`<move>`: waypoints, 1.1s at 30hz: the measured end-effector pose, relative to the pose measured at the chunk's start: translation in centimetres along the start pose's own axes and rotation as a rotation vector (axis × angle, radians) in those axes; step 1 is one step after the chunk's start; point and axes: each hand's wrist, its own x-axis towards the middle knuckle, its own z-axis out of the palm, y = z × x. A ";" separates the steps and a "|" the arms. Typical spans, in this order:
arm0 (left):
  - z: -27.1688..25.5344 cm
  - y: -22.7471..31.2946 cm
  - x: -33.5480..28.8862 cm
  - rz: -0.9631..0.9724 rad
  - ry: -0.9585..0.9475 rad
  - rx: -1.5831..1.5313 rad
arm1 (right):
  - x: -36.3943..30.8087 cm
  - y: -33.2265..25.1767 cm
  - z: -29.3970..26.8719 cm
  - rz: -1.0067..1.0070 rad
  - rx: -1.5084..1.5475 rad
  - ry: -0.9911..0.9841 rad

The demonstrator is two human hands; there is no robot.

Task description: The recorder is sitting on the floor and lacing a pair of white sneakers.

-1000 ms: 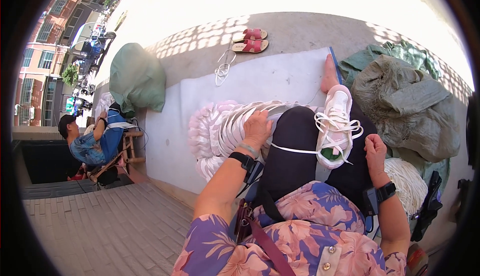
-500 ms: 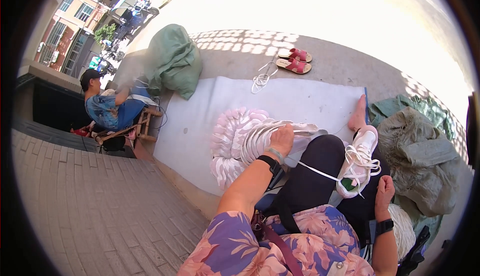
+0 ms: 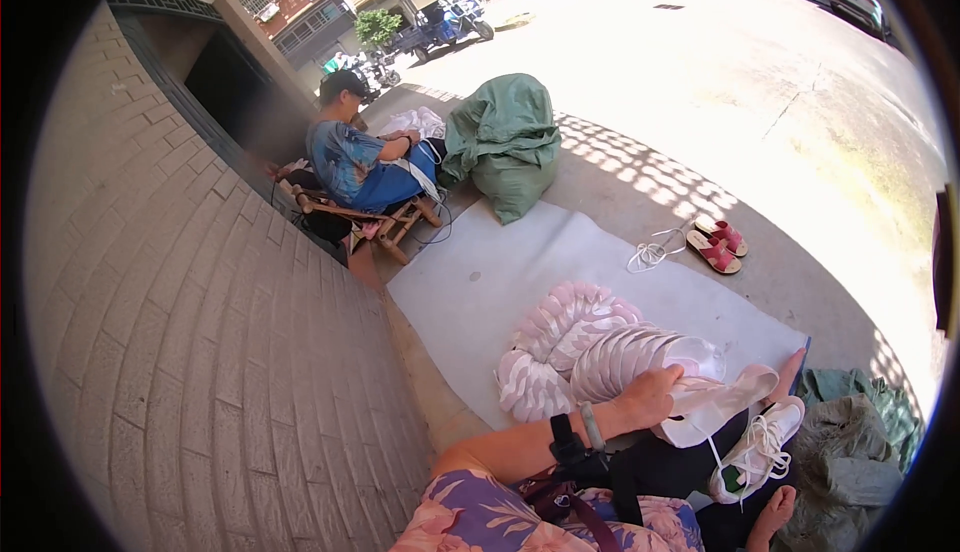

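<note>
White sneaker (image 3: 757,449) with loose white laces, lying across black-clad legs at about five o'clock. Left hand (image 3: 654,396) just at its ten o'clock, fingers curled down onto a pale shoe piece (image 3: 722,402) and the near end of a fanned stack of whitish shoe uppers (image 3: 590,344); tightness of that grasp impossible to tell. Right hand out of view. Stack spread over a grey mat (image 3: 480,272). Red sandals (image 3: 718,242) and a coil of white cord (image 3: 652,252) toward one o'clock of the stack. Green sack (image 3: 505,142) at eleven o'clock, with a seated person in a blue shirt (image 3: 345,157) beside it. Crumpled olive cloth (image 3: 845,462) at three o'clock of the sneaker.
</note>
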 end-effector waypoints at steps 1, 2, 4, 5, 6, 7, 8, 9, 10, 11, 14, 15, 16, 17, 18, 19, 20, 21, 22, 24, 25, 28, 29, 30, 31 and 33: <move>0.7 0.7 -0.1 0.001 0.017 -0.002 | 0.4 0.3 0.0 -0.052 -0.071 0.017; 0.9 1.0 -0.3 -0.036 -0.015 0.034 | 0.5 -1.4 -0.3 -0.072 -0.059 0.006; 0.4 0.1 -0.8 -0.081 -0.025 0.070 | 0.0 -8.3 -2.4 0.072 -0.214 -0.167; 0.1 -0.8 -0.7 -0.127 -0.153 0.103 | -0.1 -8.6 -2.6 0.038 -0.224 -0.151; -0.1 -1.4 -0.7 -0.175 -0.280 0.137 | -0.2 -9.0 -2.7 0.025 -0.221 -0.147; -0.3 -1.3 -1.0 -0.171 -0.272 0.139 | -0.4 -9.3 -2.7 0.060 -0.219 -0.153; -0.6 -1.0 -1.7 -0.132 -0.248 0.179 | -0.5 -9.4 -2.7 0.095 -0.217 -0.160; -0.7 -0.9 -2.2 -0.095 -0.224 0.218 | -0.6 -9.3 -2.6 0.069 -0.245 -0.129; -0.4 -0.9 -2.8 -0.095 -0.214 0.221 | -0.7 -9.0 -2.6 0.060 -0.240 -0.129; 0.0 -1.0 -3.3 -0.058 -0.150 0.246 | -0.6 -8.6 -2.5 0.040 -0.257 -0.125; 0.4 -0.5 -3.5 -0.042 -0.154 0.166 | -0.6 -8.1 -2.4 0.014 -0.295 -0.094; 0.6 -0.3 -3.4 -0.064 -0.229 0.061 | -0.6 -8.0 -2.4 0.015 -0.316 -0.069; 0.9 -0.4 -3.7 -0.063 -0.232 0.056 | -0.7 -8.2 -2.6 0.016 -0.323 -0.068; 1.4 -0.9 -4.0 -0.091 -0.181 0.064 | -0.7 -8.5 -2.4 -0.027 -0.310 -0.074; 1.9 -1.2 -4.1 -0.118 -0.132 0.073 | -0.6 -8.8 -2.3 -0.068 -0.297 -0.080; 2.1 -1.7 -4.1 -0.111 -0.143 0.069 | -0.6 -9.8 -1.9 -0.074 -0.277 -0.055; 2.2 -2.1 -4.1 -0.097 -0.117 0.074 | -0.5 -9.8 -1.8 -0.022 -0.239 -0.070; 2.4 -2.3 -4.1 -0.084 -0.090 0.078 | -0.7 -10.2 -2.3 -0.032 -0.269 -0.069; 2.4 -2.5 -4.0 -0.085 -0.092 0.079 | -0.9 -10.7 -2.7 -0.048 -0.293 -0.074; 2.4 -2.7 -3.7 -0.046 -0.105 0.050 | -0.9 -10.7 -2.8 -0.007 -0.304 -0.093; 2.3 -2.5 -3.7 -0.048 -0.106 0.050 | -0.9 -10.6 -3.0 0.032 -0.317 -0.109; 2.1 -2.0 -3.7 -0.064 -0.120 0.044 | -0.8 -10.4 -2.8 0.018 -0.308 -0.099; 2.3 -2.1 -3.7 -0.076 -0.127 0.042 | -0.7 -10.3 -2.7 0.016 -0.308 -0.101; 2.3 -2.1 -3.6 -0.088 -0.134 0.041 | -0.7 -10.1 -2.6 -0.003 -0.312 -0.090; 2.4 -2.1 -3.6 -0.092 -0.132 0.039 | -0.7 -9.8 -2.6 -0.022 -0.319 -0.081; 2.5 -2.0 -3.5 -0.074 -0.155 0.033 | -0.6 -8.7 -2.4 -0.033 -0.332 -0.057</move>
